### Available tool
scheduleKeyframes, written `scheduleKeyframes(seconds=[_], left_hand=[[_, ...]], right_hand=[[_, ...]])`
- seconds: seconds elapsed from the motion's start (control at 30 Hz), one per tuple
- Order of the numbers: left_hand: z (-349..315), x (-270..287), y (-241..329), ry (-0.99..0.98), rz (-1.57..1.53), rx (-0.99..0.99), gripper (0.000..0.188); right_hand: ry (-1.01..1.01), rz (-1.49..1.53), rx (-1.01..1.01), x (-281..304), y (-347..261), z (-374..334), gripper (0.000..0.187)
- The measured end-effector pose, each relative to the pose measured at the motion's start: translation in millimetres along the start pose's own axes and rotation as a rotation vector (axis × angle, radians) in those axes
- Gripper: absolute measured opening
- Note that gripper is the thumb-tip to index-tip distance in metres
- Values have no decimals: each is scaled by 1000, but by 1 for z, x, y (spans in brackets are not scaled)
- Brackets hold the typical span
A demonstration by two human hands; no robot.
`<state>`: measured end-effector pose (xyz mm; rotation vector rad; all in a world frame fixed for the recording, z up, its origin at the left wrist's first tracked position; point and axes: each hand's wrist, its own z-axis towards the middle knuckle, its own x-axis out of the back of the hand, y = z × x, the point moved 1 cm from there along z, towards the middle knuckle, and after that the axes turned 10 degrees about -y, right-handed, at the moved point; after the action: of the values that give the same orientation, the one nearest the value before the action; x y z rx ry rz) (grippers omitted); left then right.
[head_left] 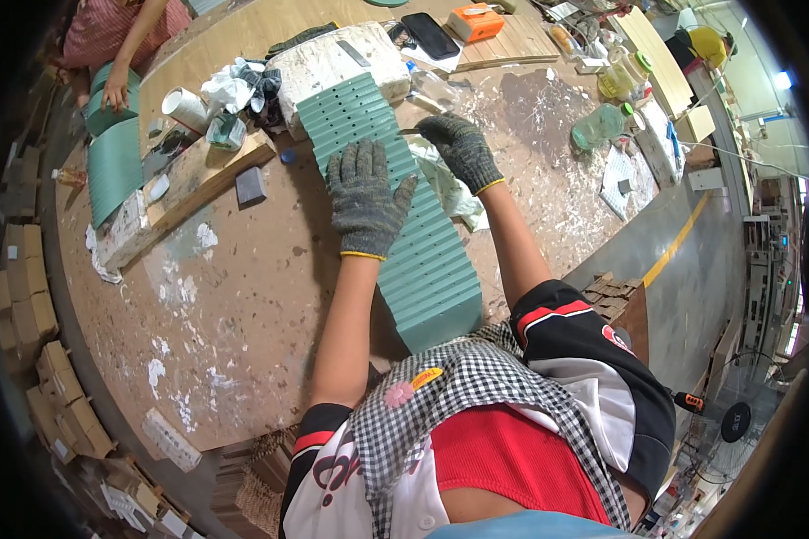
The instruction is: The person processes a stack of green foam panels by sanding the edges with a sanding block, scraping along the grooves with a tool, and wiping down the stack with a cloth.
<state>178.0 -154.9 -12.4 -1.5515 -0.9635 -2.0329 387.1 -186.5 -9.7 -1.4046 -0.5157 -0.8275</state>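
Observation:
A long row of green painted slats (422,260), stepped like ridges, runs from my apron up to a white paint-crusted block, on which its far end rests. Dark holes dot its farther part. My left hand (367,199), in a grey knitted glove, lies flat across the slats with its fingers stretched out. My right hand (463,151), gloved alike, hovers just past their right edge with its fingers curled. A thin piece shows by its fingertips, too small to name. Below that hand a crumpled pale cloth (448,184) lies against the slats.
The white block (288,85) carries a flat grey strip. Left stand a wooden beam (211,184), a dark grey sanding block (251,187) and a white cup (185,108). Bottles (598,128), a phone (430,36) and an orange box (475,22) lie farther off. Another person's hand (115,88) touches green pieces.

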Motion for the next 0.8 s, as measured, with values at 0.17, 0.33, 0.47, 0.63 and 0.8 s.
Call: scheduleKeyframes(seconds=[0.17, 0.33, 0.47, 0.63, 0.8], left_hand=[[-1, -4, -1, 29, 6, -11, 74], [-2, -3, -1, 8, 8, -5, 74], [-1, -1, 1, -15, 10, 2, 74], [-1, -4, -3, 16, 6, -13, 74], [4, 1, -2, 5, 3, -22, 74]], right_hand=[[28, 19, -10, -10, 10, 3, 21], [51, 90, -65, -9, 6, 3, 21], [-21, 67, -40, -7, 7, 2, 19], [178, 153, -29, -13, 14, 19, 21], [343, 218, -197, -28, 45, 97, 23]])
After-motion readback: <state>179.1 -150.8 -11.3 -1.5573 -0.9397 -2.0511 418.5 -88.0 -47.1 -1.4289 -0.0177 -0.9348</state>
